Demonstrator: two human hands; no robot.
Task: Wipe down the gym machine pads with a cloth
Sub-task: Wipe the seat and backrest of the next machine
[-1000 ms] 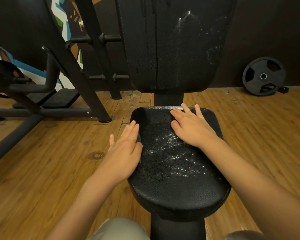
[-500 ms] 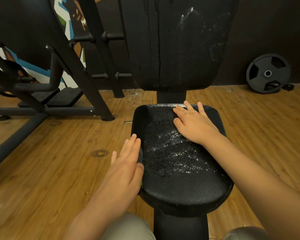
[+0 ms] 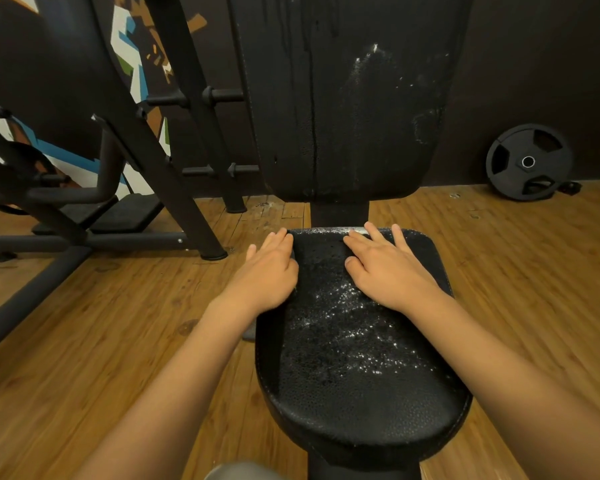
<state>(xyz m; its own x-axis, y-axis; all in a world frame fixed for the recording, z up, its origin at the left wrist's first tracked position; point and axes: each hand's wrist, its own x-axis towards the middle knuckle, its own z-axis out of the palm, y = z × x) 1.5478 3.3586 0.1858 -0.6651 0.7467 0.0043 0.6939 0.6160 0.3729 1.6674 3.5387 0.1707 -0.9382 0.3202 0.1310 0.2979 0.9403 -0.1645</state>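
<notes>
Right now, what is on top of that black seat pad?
Shiny wet droplets and the right hand, lying flat; the left hand touches the seat pad edge. Anything under the palms is hidden.

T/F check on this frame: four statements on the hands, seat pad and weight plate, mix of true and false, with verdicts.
1. The right hand lies flat on the seat pad, fingers straight. True.
2. The seat pad is dry. False: droplets glisten across its top.
3. The left hand is at the seat pad's rear left edge. True.
4. The weight plate lies on the seat pad. False: it stands on the wooden floor against the wall, right of the back pad.
</notes>
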